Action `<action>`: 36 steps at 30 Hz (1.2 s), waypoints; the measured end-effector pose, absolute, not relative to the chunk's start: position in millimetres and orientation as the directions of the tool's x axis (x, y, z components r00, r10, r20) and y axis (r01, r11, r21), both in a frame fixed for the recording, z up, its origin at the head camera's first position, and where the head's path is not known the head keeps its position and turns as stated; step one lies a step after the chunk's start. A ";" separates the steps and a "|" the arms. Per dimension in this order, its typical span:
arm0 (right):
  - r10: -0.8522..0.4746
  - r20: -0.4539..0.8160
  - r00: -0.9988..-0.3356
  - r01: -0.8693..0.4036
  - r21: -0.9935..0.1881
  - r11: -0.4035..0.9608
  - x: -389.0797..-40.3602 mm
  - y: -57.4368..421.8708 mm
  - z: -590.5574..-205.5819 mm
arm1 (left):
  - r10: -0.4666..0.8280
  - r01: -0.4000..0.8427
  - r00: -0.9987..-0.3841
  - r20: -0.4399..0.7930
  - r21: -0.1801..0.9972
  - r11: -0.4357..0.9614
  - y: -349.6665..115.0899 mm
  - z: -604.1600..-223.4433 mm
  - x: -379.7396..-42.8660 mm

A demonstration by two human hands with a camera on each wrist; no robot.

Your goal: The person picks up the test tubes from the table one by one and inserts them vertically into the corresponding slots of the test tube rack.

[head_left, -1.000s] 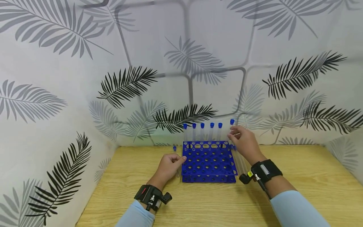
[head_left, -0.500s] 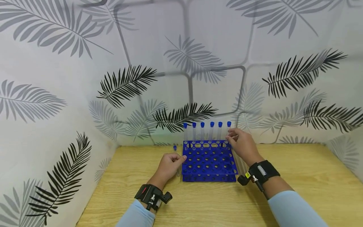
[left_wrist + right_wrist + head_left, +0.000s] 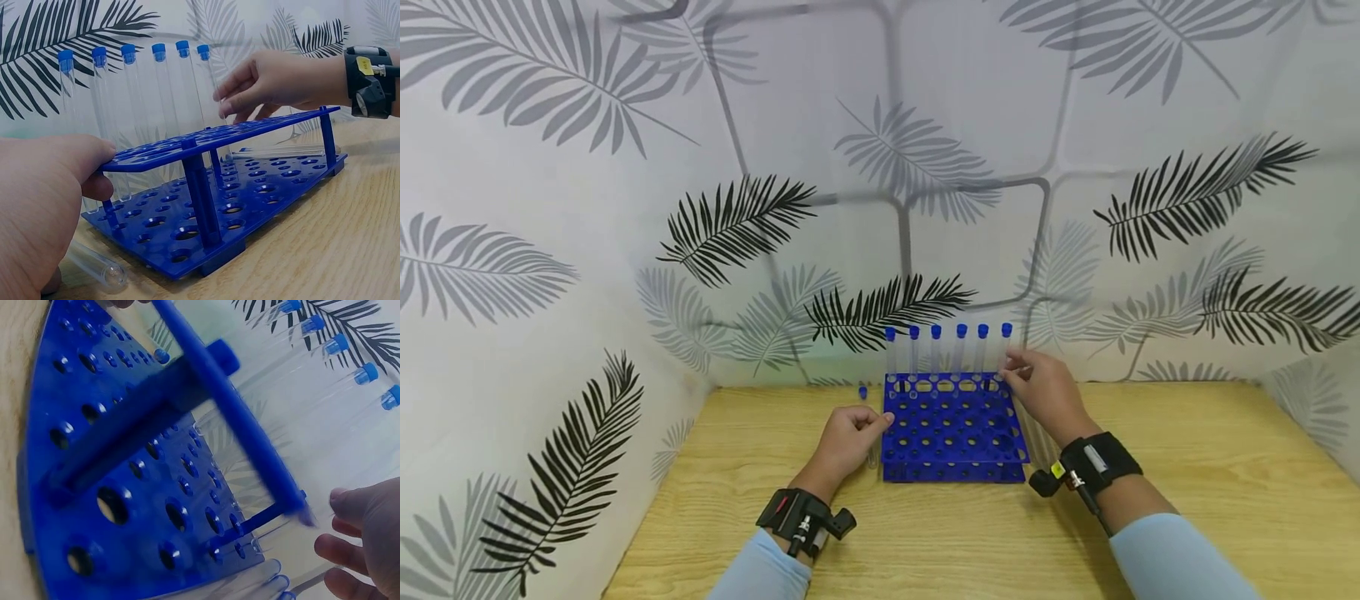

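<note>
A blue test tube rack (image 3: 951,429) stands on the wooden table. My left hand (image 3: 848,437) grips its left edge, thumb on the top plate and a finger beneath, as the left wrist view shows. Several clear test tubes with blue caps stand upright in the back row. At the right end of that row, my right hand (image 3: 1045,387) has its thumb and fingertips at a capped test tube (image 3: 1006,346), pinching it below the cap. In the right wrist view, the fingers (image 3: 340,550) are half curled beside the rack's top plate.
A capped test tube (image 3: 100,265) lies on the table left of the rack, partly behind my left hand. More clear tubes (image 3: 250,581) lie along the rack's right side. A leaf-patterned wall covering (image 3: 820,250) rises behind the table.
The right-end tube moved left from beside the rack into line with the back row, and my right hand followed, then slid slightly lower along it. My left hand stayed on the rack.
</note>
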State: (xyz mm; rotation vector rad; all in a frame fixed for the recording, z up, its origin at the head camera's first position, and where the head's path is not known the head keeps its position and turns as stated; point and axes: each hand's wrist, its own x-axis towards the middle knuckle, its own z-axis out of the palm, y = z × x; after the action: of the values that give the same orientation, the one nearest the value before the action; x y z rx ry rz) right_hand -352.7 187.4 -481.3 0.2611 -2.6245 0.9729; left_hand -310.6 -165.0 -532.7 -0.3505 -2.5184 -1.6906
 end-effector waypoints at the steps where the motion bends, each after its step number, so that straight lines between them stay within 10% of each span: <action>1: -0.052 0.367 -0.929 -0.279 -0.602 0.748 -351.1 188.8 -482.0 | 0.141 0.238 -0.970 0.200 0.901 0.363 -164.6 -532.6 -310.8; 21: -0.112 -0.066 -0.992 -0.013 -0.805 0.593 -330.8 208.3 -481.0 | 0.144 0.226 -0.972 0.185 0.904 0.362 -162.9 -531.7 -309.4; 36: -0.175 -0.126 -0.977 0.026 -0.875 0.484 -328.5 210.8 -487.9 | 0.138 0.225 -0.973 0.187 0.905 0.360 -163.1 -533.0 -309.8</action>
State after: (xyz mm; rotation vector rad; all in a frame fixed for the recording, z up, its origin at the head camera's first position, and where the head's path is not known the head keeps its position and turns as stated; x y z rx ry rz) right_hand -328.5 210.8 -487.9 0.1458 -2.8727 1.6986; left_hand -309.8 -163.1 -533.0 -0.3379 -2.5249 -1.7004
